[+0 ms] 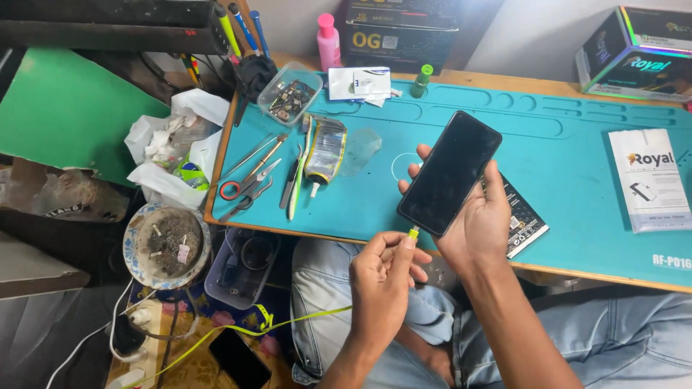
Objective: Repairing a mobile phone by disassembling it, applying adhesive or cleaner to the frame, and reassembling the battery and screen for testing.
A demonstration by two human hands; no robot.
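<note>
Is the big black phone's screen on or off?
Off. The black smartphone in the right hand shows a dark, blank screen. The left hand holds the yellow-green cable plug at its bottom edge.

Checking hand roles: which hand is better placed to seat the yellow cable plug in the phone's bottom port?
Left. The left hand pinches the yellow plug right at the bottom edge of the phone. The right hand is fully occupied cradling the phone above the teal mat.

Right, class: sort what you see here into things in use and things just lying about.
In use: black glossy smartphone in right hand; yellow-green cable plug pinched by left hand.

Lying about: red-ringed scissors, metal tweezers, pink plastic bottle, white printed packet.
</note>
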